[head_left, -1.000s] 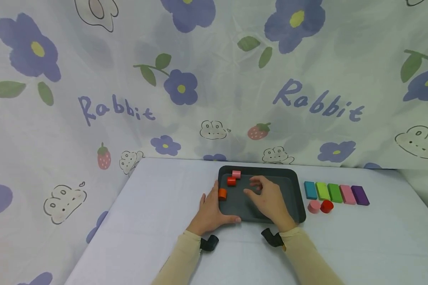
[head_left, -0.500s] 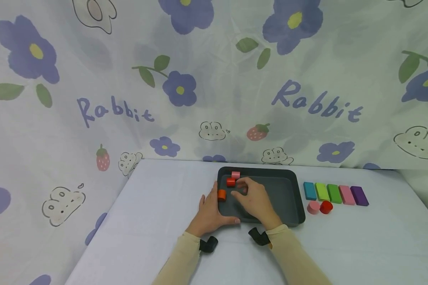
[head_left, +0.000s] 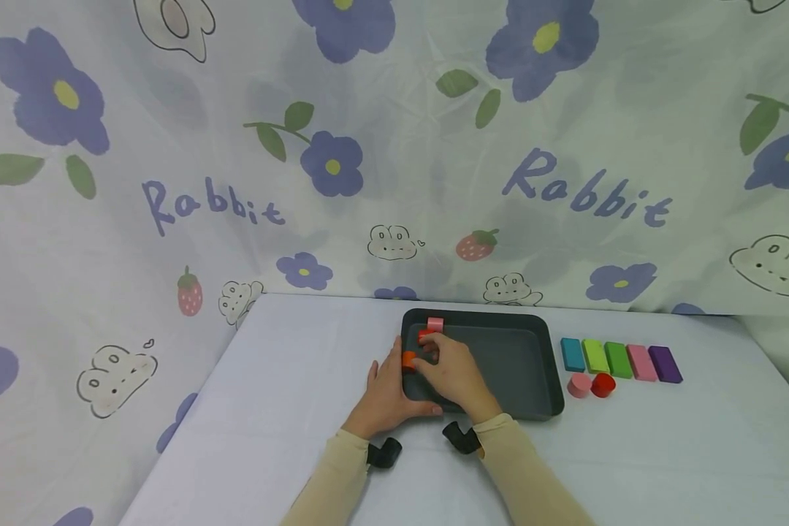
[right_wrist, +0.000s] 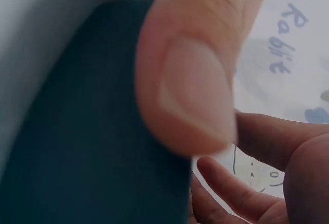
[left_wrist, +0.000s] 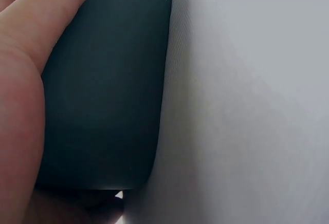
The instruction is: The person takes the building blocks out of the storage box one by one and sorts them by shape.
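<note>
A dark grey tray [head_left: 513, 358] stands on the white table. Lying inside its left part are a pink cylinder [head_left: 435, 323], a red cylinder [head_left: 424, 335] and an orange cylinder [head_left: 408, 360]. My left hand [head_left: 386, 394] spans the tray's front left corner, fingers along the left side and thumb [right_wrist: 190, 80] along the front. In the left wrist view that hand rests against the tray wall [left_wrist: 113, 90]. Over the tray, my right hand [head_left: 456, 371] has its thumb beside the orange cylinder. Its loosely bent fingers partly cover the red one; contact cannot be told.
To the tray's right lies a row of blocks: blue [head_left: 573, 354], lime [head_left: 595, 356], green [head_left: 618, 359], pink [head_left: 641, 362] and purple [head_left: 665, 364]. A pink cylinder [head_left: 579, 384] and a red cylinder [head_left: 603, 384] stand before them. A patterned curtain [head_left: 394, 146] hangs behind.
My right hand has moved left across the tray, from its middle to the red and orange cylinders. The left hand stays at the corner, and the cylinders have not visibly moved.
</note>
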Demonstrator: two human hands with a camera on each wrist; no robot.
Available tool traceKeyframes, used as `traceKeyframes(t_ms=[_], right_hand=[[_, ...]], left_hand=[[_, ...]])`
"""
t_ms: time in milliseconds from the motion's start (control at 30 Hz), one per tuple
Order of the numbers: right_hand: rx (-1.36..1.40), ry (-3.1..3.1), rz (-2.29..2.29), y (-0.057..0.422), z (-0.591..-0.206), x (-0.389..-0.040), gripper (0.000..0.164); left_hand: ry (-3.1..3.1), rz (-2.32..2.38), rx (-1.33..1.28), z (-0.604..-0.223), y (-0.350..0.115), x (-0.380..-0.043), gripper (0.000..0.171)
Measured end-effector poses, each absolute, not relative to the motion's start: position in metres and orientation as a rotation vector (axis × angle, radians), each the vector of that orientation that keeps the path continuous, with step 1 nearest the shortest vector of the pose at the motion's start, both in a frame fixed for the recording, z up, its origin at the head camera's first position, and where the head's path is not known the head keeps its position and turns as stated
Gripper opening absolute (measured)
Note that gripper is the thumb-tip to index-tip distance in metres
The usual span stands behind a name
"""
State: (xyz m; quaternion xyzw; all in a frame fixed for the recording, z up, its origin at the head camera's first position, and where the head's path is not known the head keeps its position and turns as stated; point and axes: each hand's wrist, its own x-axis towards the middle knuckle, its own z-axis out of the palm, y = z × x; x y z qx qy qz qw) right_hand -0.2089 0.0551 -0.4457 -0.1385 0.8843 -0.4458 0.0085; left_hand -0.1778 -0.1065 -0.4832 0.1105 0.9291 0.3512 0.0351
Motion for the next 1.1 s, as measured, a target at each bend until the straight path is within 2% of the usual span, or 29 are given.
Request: traceKeyframes(t_ms=[600,1100], right_hand=[[-0.498,2.772,-1.238,0.047,-0.464,-0.213,0.041],[-0.621,2.768,-1.242,0.047,-0.473,-0.216,0.035]], left_hand=[[2.848,1.090,0.373,-0.482,-0.106,-0.178,0.136],[2.848,1.073,0.377,-0.483,-0.107,-0.178,0.135]])
